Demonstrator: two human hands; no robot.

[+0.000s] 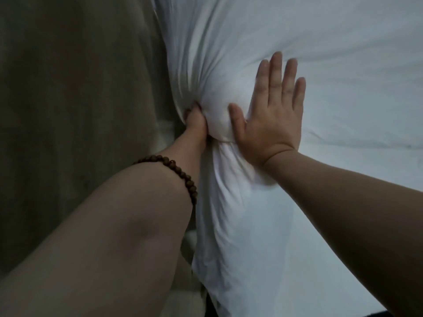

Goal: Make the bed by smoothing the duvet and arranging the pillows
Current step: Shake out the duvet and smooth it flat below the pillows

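White pillow (320, 110) fills most of the view, its edge against a drab brown surface (68, 88). Left hand (195, 121), beaded bracelet (174, 170) on the wrist, clenches bunched cloth at that pillow edge. Right hand (272, 115) lies flat on the pillow just beside it, fingers straight, grasping nothing.

Dim grey-brown surface (68, 110) at left

Illumination is dim and uneven. The white bedding (320, 110) forms the brightest area, with a cool bluish cast toward the right. The beige surface (68, 110) at left lies in shadow. Focus is soft throughout; fabric folds appear slightly smeared.
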